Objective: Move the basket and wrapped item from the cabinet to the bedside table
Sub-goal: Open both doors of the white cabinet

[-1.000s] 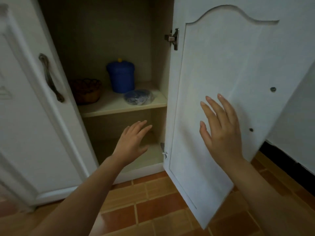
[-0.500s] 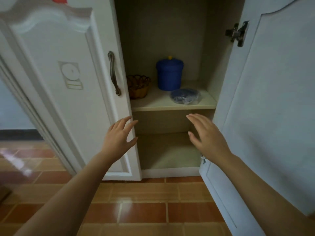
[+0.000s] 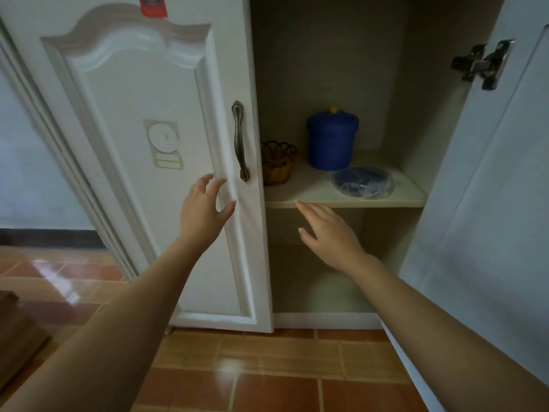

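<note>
We see open room before the shelf (image 3: 312,190); the left door (image 3: 133,203) edge seems to crowd the basket (image 3: 279,163).

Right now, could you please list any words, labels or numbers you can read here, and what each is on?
Nothing here can be read.
Red tag at the top of the left door: white marks, too blurred to read.
Pale sticker on that door: disc and two boxes, no legible text.

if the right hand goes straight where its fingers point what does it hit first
Likely the shelf edge just past the right hand; if it clears that, the basket. Depth unclear.
</note>
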Available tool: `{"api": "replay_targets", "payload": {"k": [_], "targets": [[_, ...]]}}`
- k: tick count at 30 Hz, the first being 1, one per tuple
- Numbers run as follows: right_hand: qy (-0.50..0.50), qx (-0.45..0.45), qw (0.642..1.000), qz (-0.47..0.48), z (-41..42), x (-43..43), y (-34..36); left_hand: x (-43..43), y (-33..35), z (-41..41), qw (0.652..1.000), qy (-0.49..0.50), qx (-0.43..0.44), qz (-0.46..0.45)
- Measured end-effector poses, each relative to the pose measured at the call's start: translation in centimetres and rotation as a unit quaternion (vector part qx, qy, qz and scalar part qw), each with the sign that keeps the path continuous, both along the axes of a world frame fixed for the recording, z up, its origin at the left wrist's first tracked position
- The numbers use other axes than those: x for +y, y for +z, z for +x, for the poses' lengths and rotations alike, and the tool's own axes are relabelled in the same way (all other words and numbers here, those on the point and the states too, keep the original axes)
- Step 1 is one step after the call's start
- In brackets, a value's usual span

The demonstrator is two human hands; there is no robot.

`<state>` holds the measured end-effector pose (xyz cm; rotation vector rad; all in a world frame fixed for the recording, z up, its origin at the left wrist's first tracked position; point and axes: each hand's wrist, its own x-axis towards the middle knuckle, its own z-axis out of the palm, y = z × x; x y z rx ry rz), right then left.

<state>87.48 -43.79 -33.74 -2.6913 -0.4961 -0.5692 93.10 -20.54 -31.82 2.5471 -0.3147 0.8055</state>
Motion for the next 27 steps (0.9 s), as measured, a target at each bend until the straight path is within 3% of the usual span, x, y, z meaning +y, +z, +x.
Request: {"api": "replay_targets", "payload": {"k": [8,14,27], "targets": [[-0.025,0.071,0.995,-0.058,5.3,3.0,-2.1,-1.1,3.9,3.9,0.988,-0.031,-0.137,-0.059],[-0.087,0.111,0.984,-0.111,7.4,2.0,-3.5,-1.4,3.9,5.0,0.978,-0.061,-0.189,-0.07],[-0.089,0.099,0.983,-0.122,8.3,1.3,-4.5,-3.9,4.5,5.6,0.971,-0.054,-0.192,-0.131]]}}
